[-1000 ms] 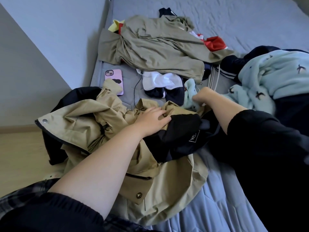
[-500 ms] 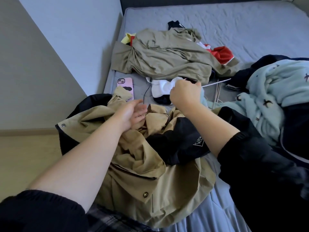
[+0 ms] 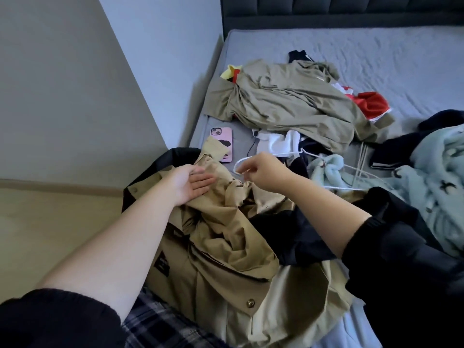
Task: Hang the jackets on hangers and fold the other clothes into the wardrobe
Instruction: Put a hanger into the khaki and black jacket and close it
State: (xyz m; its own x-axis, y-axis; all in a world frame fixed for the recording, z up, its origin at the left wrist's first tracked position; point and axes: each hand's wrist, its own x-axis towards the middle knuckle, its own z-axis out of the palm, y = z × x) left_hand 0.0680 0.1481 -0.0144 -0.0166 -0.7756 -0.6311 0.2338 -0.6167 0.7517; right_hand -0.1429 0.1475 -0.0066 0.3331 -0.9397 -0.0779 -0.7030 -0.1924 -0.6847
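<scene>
While the tan jacket [image 3: 226,237] lies bunched at the near left corner of the bed [image 3: 376,54], the left hand [image 3: 193,183] rests against its upper folds. The left fingers [image 3: 204,183] are straight and released, grasping nothing; they touch the tan cloth only.

The right hand [image 3: 266,172] is raised just above the jacket's top edge. Its fingers [image 3: 244,172] are curled and pinch a white wire hanger [image 3: 236,165] near the hook. The hook loops out to the left of the hand. The rest of the hanger runs away to the right, over a pale blue fleece garment [image 3: 439,172].

Jacket condition:
- It is crumpled and partly turned over.
- Its black lining [image 3: 288,234] is exposed on the right side.
- One snap button [image 3: 250,303] shows on the lower flap.
- It is not on the hanger.

Other items on the bed:
- a pink phone [image 3: 222,144], camera side up, just beyond the jacket, with a tan flap over one corner;
- an olive garment [image 3: 283,106], heaped farther back and lying over a red garment [image 3: 371,104];
- a white garment [image 3: 278,143], between the olive heap and the right hand.

A dark padded headboard [image 3: 326,11] closes the far end of the bed. A wooden floor [image 3: 50,222] lies to the left of it. Both forearms are bare, with black sleeves bunched near the elbows.
</scene>
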